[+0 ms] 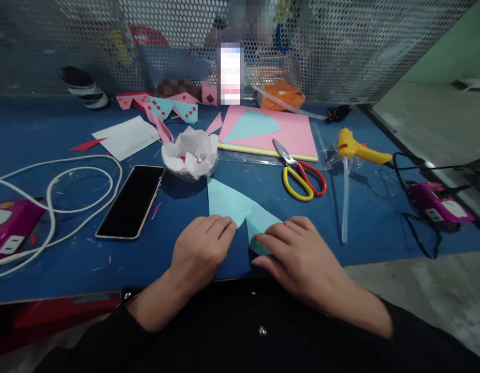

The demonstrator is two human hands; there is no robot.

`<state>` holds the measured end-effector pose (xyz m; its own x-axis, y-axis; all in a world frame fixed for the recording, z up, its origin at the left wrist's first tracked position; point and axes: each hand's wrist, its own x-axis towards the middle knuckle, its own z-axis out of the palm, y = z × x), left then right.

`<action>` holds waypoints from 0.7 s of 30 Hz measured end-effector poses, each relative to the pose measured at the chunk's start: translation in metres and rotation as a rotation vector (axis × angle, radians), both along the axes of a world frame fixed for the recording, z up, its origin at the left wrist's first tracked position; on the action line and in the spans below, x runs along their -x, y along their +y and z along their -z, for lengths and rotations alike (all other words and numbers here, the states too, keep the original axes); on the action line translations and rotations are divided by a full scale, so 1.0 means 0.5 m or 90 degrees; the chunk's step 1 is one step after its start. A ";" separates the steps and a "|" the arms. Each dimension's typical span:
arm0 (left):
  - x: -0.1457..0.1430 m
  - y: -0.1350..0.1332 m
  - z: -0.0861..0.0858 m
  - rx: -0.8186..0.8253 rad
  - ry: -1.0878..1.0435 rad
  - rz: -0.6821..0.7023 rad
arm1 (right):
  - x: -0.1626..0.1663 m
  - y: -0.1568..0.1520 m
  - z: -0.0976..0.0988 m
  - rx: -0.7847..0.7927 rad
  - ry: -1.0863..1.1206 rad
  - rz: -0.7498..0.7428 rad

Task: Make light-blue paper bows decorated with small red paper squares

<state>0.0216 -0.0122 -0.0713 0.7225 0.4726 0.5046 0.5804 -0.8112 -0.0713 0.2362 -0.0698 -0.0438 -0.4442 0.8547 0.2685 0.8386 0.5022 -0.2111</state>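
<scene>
A folded piece of light teal paper (234, 207) lies on the blue table (49, 140) near its front edge. My left hand (203, 248) rests on the paper's left lower part with its fingers bent and pressed down onto it. My right hand (297, 248) lies on the paper's right corner, with its fingertips pressing the fold flat. Both hands cover the lower edge of the paper.
A black phone (131, 201) lies to the left by white cables (69, 197). Behind the paper are a bowl of paper scraps (191, 153), red and yellow scissors (302, 176), pink and teal sheets (271, 129), a yellow glue gun (358, 150) and a glue stick (344, 202). A perforated screen closes the back.
</scene>
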 end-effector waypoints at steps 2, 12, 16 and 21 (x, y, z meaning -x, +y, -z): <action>0.000 -0.002 0.003 -0.004 -0.015 -0.002 | -0.022 0.020 -0.034 0.032 0.049 -0.018; -0.006 -0.010 0.002 0.054 -0.052 -0.038 | 0.009 0.153 0.010 0.134 -0.004 -0.133; -0.006 -0.011 -0.002 0.077 -0.062 -0.052 | -0.007 0.167 0.025 0.140 0.012 -0.166; -0.004 -0.007 -0.001 0.110 -0.101 -0.079 | -0.018 0.178 0.024 0.160 0.051 -0.206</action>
<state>0.0237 -0.0159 -0.0710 0.5726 0.6410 0.5111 0.6688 -0.7258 0.1610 0.2451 0.0191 -0.0556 -0.6870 0.7176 0.1142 0.6217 0.6619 -0.4188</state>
